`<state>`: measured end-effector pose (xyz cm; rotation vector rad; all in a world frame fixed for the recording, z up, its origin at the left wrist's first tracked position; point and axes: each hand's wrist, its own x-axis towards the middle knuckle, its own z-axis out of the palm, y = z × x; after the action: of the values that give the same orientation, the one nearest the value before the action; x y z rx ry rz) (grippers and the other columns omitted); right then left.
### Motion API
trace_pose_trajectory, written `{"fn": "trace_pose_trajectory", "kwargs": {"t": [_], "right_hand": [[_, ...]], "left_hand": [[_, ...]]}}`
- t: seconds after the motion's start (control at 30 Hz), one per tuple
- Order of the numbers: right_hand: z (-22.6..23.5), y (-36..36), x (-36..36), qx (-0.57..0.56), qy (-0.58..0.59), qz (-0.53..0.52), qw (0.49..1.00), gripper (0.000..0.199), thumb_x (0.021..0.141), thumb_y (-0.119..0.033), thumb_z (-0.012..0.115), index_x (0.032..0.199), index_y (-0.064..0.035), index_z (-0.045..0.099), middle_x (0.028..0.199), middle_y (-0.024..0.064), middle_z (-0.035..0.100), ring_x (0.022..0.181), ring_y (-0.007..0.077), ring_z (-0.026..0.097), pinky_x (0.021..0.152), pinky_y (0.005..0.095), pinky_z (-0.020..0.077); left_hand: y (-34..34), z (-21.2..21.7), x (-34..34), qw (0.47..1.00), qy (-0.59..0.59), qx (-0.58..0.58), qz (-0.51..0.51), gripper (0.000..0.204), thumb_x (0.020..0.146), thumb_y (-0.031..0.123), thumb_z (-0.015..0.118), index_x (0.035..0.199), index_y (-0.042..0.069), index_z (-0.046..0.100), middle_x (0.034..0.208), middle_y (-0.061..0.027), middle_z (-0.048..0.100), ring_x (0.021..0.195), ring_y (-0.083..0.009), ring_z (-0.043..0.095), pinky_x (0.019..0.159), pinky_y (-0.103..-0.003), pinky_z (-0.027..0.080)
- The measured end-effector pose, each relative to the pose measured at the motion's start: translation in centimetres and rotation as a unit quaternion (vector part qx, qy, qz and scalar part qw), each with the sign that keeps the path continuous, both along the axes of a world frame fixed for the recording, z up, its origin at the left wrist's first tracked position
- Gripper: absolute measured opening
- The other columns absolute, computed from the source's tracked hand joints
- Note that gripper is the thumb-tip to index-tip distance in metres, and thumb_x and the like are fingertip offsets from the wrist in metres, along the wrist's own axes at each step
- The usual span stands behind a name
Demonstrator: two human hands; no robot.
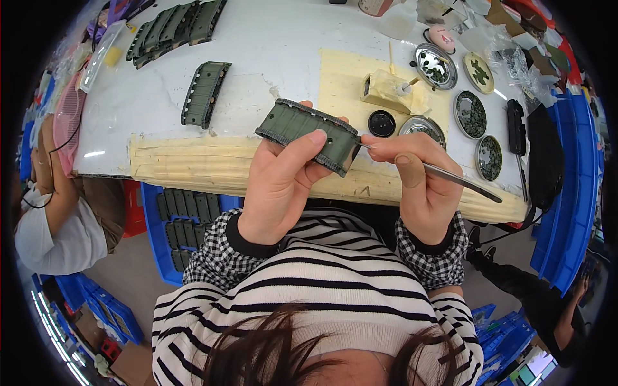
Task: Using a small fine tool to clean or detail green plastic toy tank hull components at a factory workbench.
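My left hand [278, 186] is closed round a green, curved, ribbed part [293, 127], its thumb lying on the ribbed face. Dark toothed strips and small light spots run along the part's long edges. Between the fingers of my right hand [421, 183] is a slim metal hand tool [465, 181] with a flattened back end. The tool's tip meets the part's right end or lies very close to it; my fingers partly hide that spot. A similar green part [205, 95] rests on the table to the left, apart from both hands.
Several more green parts [177, 29] lie at the far left. Dishes of small dark green pieces [470, 114] stand at the right, near a tape-covered block [394, 91] and a black round lid [381, 123]. A blue crate [151, 212] holds several parts below the padded table edge [187, 164].
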<state>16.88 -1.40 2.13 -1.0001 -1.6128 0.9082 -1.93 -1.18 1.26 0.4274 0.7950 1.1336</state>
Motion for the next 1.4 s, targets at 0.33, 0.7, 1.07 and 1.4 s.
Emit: {"fn": "trace_pose_trajectory", "kwargs": {"t": [0.33,0.7,1.07,1.4], "right_hand": [[0.7,-0.3,0.2,0.041,-0.071,0.001,0.997,0.009,0.089,-0.003,0.063,0.095,0.002,0.068,0.093,0.0145,0.07,0.08,0.0216,0.067,0.072,0.0281,0.0522],[1.2,-1.5,0.4,0.145,-0.091,0.007,0.985,0.017,0.083,0.0,0.066,0.1,0.002,0.065,0.099,0.0176,0.068,0.09,0.0294,0.068,0.075,0.033,0.0549],[1.3,-2.0,0.4,0.167,-0.069,0.014,0.983,0.017,0.083,0.004,0.064,0.1,0.0022,0.064,0.095,0.0154,0.066,0.093,0.0308,0.068,0.076,0.034,0.0547],[0.6,-2.1,0.5,0.17,-0.044,0.012,0.984,0.017,0.084,0.003,0.063,0.102,0.0021,0.063,0.096,0.0156,0.067,0.095,0.0308,0.067,0.078,0.0339,0.0543]], "left_hand": [[-0.4,-0.4,0.2,1.0,-0.028,0.008,0.005,0.046,0.094,0.007,0.055,0.135,0.004,0.035,0.126,-0.0218,0.056,0.11,-0.0229,0.061,0.088,-0.034,0.056],[-0.7,-0.5,0.0,0.992,-0.111,0.047,-0.024,0.05,0.093,0.006,0.053,0.139,0.008,0.033,0.13,-0.0245,0.051,0.114,-0.0262,0.059,0.094,-0.038,0.052],[-1.1,-1.1,0.5,0.983,-0.18,0.028,-0.026,0.053,0.09,0.008,0.056,0.138,0.011,0.034,0.13,-0.0228,0.052,0.114,-0.0287,0.059,0.094,-0.041,0.052],[-1.1,-1.2,0.6,0.982,-0.179,0.043,-0.037,0.052,0.091,0.009,0.056,0.138,0.011,0.034,0.13,-0.023,0.051,0.115,-0.0289,0.058,0.094,-0.041,0.053]]}}
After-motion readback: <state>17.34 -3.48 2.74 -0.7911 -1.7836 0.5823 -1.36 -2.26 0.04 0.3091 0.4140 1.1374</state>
